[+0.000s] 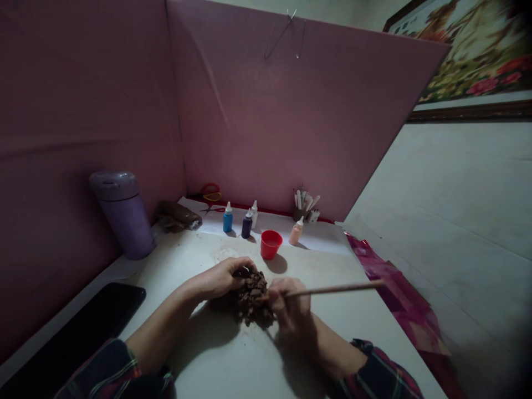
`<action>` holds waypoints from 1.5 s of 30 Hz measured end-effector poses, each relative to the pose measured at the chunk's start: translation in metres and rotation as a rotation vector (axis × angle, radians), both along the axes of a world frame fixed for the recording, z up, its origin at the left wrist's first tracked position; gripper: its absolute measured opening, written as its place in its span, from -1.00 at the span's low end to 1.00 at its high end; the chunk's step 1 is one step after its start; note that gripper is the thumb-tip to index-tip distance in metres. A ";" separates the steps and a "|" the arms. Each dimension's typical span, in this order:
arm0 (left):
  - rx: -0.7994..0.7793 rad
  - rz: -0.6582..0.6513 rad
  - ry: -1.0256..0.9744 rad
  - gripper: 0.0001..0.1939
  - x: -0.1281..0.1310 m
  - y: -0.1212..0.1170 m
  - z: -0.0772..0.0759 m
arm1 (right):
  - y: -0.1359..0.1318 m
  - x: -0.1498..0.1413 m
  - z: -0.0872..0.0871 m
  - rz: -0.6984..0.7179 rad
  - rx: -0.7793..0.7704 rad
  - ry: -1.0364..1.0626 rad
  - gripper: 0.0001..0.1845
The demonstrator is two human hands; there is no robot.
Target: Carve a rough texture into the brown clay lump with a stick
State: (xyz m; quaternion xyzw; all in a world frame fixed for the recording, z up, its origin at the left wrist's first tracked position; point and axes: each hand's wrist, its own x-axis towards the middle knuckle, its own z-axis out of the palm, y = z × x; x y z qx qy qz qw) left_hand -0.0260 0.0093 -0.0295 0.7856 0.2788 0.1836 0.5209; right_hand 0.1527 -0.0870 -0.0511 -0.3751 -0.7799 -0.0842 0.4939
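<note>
A rough, crumbly lump of brown clay (251, 296) sits on the white tabletop in front of me, its surface covered in small bits. My left hand (233, 275) curls its fingers round the lump's left and far side. In a pinch, my right hand (291, 307) grips a long thin brown stick (341, 288), which looks like a paintbrush handle. The stick's far end points out to the right, blurred a little by motion. Its near end meets the clay's right side, where my fingers partly hide it. Just beyond the lump stands a red plastic cup (271, 245).
Small nozzle bottles, blue (228, 219), dark purple (246, 226), white (255, 215) and peach (296, 233), stand at the back. Behind them are scissors (211, 194) and a tool holder (302, 210). On the left are a purple tumbler (127, 221), a wrapped brown package (178, 216) and a black slab (83, 332).
</note>
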 end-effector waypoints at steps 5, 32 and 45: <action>-0.028 0.001 -0.003 -0.67 0.000 -0.001 0.001 | 0.000 -0.011 -0.001 0.057 -0.042 0.070 -0.83; 0.071 -0.013 0.058 -0.62 0.000 -0.010 0.003 | 0.022 -0.001 0.004 0.098 -0.373 0.235 -0.81; 0.129 0.127 0.122 -0.66 0.011 -0.018 0.003 | 0.022 0.011 0.024 0.023 -0.405 0.647 -0.68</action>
